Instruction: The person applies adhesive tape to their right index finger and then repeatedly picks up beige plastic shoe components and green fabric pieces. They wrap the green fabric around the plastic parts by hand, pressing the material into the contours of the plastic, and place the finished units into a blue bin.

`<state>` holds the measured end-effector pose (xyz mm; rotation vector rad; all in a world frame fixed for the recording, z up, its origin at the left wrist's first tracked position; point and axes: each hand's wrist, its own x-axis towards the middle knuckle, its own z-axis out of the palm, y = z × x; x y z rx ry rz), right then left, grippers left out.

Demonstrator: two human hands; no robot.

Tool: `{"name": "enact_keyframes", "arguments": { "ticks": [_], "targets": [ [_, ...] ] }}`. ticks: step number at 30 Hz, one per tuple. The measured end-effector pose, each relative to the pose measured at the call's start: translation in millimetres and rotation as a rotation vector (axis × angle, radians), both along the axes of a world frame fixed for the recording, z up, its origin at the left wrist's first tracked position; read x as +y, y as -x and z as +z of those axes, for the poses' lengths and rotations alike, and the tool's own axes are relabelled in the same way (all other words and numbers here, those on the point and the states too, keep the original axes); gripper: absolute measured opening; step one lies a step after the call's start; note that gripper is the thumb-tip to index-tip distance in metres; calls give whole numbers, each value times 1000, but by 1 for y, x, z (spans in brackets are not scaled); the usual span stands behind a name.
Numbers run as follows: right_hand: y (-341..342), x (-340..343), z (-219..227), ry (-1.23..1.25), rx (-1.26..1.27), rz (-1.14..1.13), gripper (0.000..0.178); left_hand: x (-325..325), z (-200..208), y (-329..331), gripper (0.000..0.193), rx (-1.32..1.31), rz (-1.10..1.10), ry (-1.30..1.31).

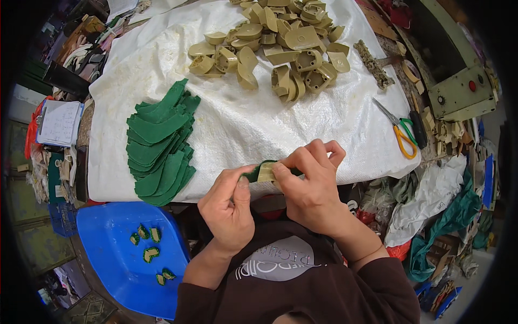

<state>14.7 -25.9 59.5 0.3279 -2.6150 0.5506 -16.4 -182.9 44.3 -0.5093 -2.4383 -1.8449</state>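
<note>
Near the table's front edge I hold a beige plastic shoe heel between both hands, with a green fabric piece lying around part of it. My left hand pinches the fabric at the heel's left side. My right hand presses its thumb on the heel, its fingers curled behind. To the left lies a fanned stack of green fabric pieces. A heap of bare beige heels sits at the far side of the table.
White sheeting covers the table. Scissors with orange and green handles lie at the right, near a crusty strip. A blue basin at the lower left holds several green-covered heels. A green control box stands far right.
</note>
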Motion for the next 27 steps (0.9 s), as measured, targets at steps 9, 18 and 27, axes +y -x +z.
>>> {"name": "enact_keyframes", "arguments": {
  "ticks": [9, 18, 27],
  "targets": [
    [5, 8, -16, 17, -83, 30, 24, 17, -24, -3, 20, 420, -27, 155],
    [10, 17, -28, 437, -23, 258, 37, 9, -40, 15, 14, 273, -150, -302],
    [6, 21, -20, 400, -231, 361, 40, 10, -35, 15, 14, 508, -185, -59]
  ]
}}
